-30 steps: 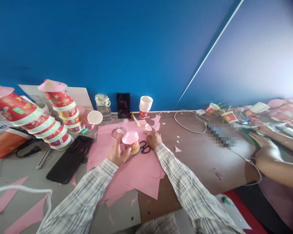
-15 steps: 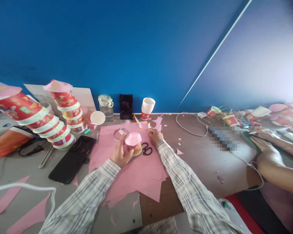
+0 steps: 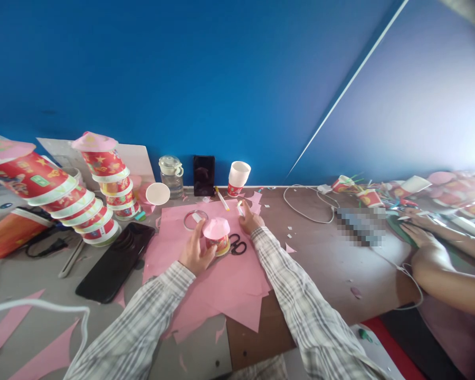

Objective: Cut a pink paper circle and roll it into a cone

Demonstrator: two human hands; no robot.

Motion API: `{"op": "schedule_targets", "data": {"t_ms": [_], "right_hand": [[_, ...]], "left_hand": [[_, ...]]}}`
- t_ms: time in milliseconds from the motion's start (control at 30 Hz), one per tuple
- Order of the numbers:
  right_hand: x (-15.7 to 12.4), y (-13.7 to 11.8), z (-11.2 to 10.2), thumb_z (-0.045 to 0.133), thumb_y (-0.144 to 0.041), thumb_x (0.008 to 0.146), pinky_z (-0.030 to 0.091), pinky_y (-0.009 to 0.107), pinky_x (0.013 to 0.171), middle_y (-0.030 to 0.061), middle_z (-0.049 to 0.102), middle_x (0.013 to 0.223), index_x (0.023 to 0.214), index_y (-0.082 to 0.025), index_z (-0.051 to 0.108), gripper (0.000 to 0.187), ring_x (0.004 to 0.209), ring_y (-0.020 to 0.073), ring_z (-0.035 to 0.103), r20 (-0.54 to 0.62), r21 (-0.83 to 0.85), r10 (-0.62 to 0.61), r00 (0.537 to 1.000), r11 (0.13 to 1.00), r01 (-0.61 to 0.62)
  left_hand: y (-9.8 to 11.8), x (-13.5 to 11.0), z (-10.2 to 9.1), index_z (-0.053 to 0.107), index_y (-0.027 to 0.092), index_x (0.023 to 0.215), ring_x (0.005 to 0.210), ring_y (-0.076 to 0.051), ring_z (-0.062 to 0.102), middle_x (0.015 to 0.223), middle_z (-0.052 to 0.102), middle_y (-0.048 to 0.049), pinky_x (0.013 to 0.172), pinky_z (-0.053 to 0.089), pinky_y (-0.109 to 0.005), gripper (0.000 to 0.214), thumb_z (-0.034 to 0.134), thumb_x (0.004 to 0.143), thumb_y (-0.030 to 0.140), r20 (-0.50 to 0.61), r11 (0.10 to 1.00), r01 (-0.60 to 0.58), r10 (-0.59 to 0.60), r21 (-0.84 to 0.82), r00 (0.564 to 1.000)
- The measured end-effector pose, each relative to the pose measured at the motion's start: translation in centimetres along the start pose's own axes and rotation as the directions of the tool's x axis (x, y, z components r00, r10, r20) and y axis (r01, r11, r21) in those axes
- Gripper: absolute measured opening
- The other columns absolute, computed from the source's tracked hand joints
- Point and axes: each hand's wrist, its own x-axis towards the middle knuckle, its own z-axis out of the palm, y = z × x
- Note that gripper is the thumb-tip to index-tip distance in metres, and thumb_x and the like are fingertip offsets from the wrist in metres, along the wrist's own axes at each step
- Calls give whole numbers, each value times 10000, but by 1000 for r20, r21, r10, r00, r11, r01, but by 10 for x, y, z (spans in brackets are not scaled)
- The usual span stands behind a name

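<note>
My left hand (image 3: 197, 252) is closed around the side of a small red paper cup (image 3: 220, 244), thumb and fingers at its left. A faceted pink paper cap (image 3: 216, 227) tops that cup. My right hand (image 3: 250, 217) pinches a short white marker-like stick (image 3: 240, 208) above the far edge of the pink paper sheets (image 3: 206, 290). Black-handled scissors (image 3: 237, 245) lie just right of the cup. A roll of clear tape (image 3: 190, 220) rests behind my left hand. Another white and yellow marker (image 3: 222, 198) lies left of my right hand.
Two cup towers with pink tops, the nearer leaning (image 3: 75, 206) and another (image 3: 114, 179), stand at left by a black phone (image 3: 114, 261). A glass jug (image 3: 171, 177), a dark upright device (image 3: 203, 176) and stacked cups (image 3: 238, 179) line the wall. Another person's arms (image 3: 439, 264) are at right.
My right hand has closed on the white stick and drawn it slightly nearer. My left hand stays on the cup. The view has shifted slightly.
</note>
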Motion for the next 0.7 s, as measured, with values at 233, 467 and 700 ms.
{"op": "schedule_targets", "data": {"t_ms": [233,467,700], "right_hand": [[16,-2,-13,635,-241,1127,633,478,1301,261,834,1748,2052,-160,373,964,1577,385,833,60,-17,5,998,1000,-4],[17,4,-6,594,-245,1134,657,473,1293,194,848,1742,2038,-238,445,916,1551,371,836,20,-14,-10,1000,1000,11],[19,2,4,587,-223,1162,649,443,1312,188,914,1619,2014,-190,493,858,1553,359,843,-19,-20,-103,994,995,103]], "left_hand": [[-1,0,1,199,190,1269,1033,-281,521,1211,481,-135,834,488,-437,760,589,622,277,0,1000,22,-22,-19,1000],[0,0,1,210,173,1268,1029,-275,523,1213,475,-143,826,490,-442,738,577,636,279,-14,1000,-7,6,-15,1000],[-2,-1,2,211,165,1268,991,-262,544,1202,480,-162,805,501,-419,730,577,648,281,-7,1000,-17,17,-24,1000]]}}
